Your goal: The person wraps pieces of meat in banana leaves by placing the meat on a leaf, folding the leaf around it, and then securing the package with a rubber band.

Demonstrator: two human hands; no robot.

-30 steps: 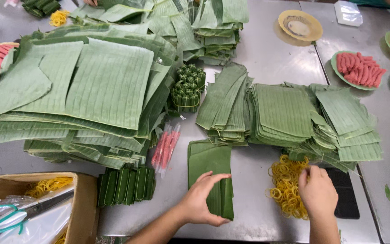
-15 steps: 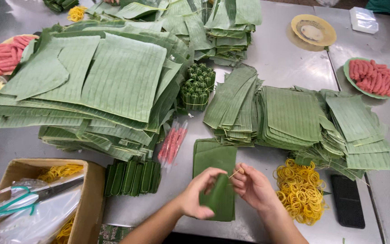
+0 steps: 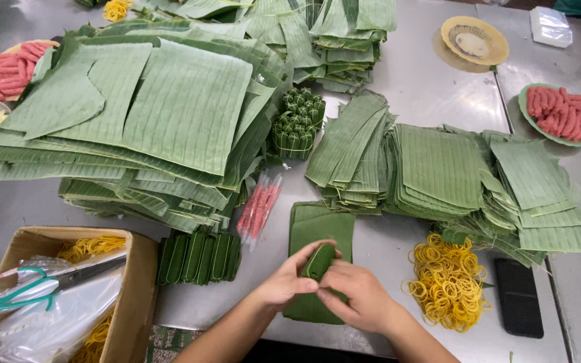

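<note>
Both my hands meet at the near edge of the metal table [image 3: 411, 81] around a small rolled green leaf parcel [image 3: 319, 260]. My left hand [image 3: 288, 281] grips the parcel from the left, and my right hand [image 3: 354, 297] closes over it from the right and below. Under them lies a flat dark green leaf piece [image 3: 321, 225]. A heap of yellow rubber bands [image 3: 446, 281] sits just right of my right hand. Finished leaf rolls [image 3: 198, 256] lie in a row to the left.
Big stacks of banana leaf sheets [image 3: 136, 114] fill the left, smaller cut stacks [image 3: 452, 175] the right. Wrapped pink sausages [image 3: 258, 208] lie between. A cardboard box [image 3: 136, 282] with scissors [image 3: 28, 288] stands near left. A black phone [image 3: 518, 297], sausage plates [image 3: 559, 114] and a yellow dish [image 3: 473, 40] lie right.
My right hand left the rubber band heap and came to the leaf. Both hands folded the flat leaf piece up into a small roll held between them.
</note>
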